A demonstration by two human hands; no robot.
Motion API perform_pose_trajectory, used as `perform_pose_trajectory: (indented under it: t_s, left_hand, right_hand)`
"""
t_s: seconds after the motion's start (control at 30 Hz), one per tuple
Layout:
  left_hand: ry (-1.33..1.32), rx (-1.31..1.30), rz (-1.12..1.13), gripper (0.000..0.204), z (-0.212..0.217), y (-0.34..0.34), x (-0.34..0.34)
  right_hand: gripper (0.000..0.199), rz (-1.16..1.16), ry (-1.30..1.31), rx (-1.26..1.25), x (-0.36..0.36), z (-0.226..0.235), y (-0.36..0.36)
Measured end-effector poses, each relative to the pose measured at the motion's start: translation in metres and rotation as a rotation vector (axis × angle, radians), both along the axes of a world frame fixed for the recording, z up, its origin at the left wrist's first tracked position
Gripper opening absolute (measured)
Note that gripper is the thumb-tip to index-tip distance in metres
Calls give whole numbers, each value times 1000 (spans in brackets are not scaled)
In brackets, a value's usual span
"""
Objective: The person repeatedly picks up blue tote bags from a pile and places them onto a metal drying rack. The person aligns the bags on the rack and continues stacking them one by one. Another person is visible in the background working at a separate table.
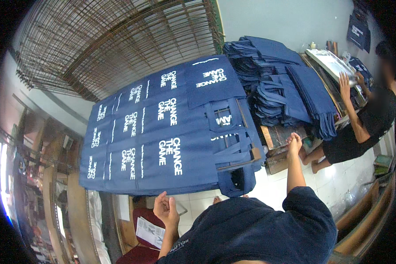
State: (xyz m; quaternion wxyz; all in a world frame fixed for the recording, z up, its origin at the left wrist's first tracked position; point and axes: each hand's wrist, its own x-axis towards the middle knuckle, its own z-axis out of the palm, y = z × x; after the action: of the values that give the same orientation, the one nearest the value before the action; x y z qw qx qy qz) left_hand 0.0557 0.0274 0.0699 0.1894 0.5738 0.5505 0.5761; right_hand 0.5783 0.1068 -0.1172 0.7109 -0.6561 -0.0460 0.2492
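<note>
Navy blue tote bags (pixel 156 130) with white printed lettering lie overlapping in rows across a large surface in front of me. My left hand (pixel 166 208) is just off the near edge of these bags, fingers loosely bent and thumb apart, with nothing seen in it. To the right, my right hand (pixel 294 143) is held out below a thick pile of folded navy bags (pixel 290 94) with dangling handles. Its fingers curl loosely, and nothing shows in them. Bag handles (pixel 237 174) hang over the right end of the laid-out rows.
A metal wire rack (pixel 119 44) stands behind the bags. At the right, a co-worker (pixel 361 119) has both hands at a pale framed panel (pixel 330 61). A dark red chair (pixel 141 246) with printed paper (pixel 149 232) is by my left arm. Wooden boards (pixel 361 215) lean at lower right.
</note>
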Motion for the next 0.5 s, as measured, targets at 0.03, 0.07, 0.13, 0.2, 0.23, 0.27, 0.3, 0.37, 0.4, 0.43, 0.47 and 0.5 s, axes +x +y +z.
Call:
perform_pose_trajectory:
  t_s: [0.03,0.07,0.13,0.2,0.23,0.27,0.3,0.37,0.4,0.43,0.47,0.5]
  left_hand:
    - [-1,-2,-14,24,0,-1,3]
    - [-2,-5,-28,24,-1,-3,7]
    - [-12,-22,-48,24,-2,-8,15]
    - [-29,-48,-67,24,0,-15,24]
    - [-46,-74,-74,25,0,-19,27]
    - [-62,-100,-81,25,1,-23,29]
    - [-77,-123,-84,26,2,-27,31]
    - [-3,-115,-76,27,2,-30,36]
    - [35,-112,-60,27,3,-32,39]
    - [-8,-178,-62,29,5,-36,43]
    - [-3,-186,-64,29,5,-37,46]
    - [4,-196,-60,29,6,-40,49]
  right_hand:
    - [21,-4,15,21,5,0,-3]
    - [22,-28,59,45,10,3,-6]
    - [24,-79,147,85,23,7,-15]
    - [29,-110,185,117,37,13,-18]
    - [31,-131,203,130,46,16,-20]
    - [34,-153,220,144,55,18,-22]
    - [40,-154,250,167,65,20,-22]
    - [56,-154,271,240,91,18,-24]
    - [65,-140,278,286,106,15,-22]
    - [70,-137,287,330,113,22,-22]
    - [75,-133,296,374,121,30,-23]
    - [79,-142,302,407,129,34,-23]
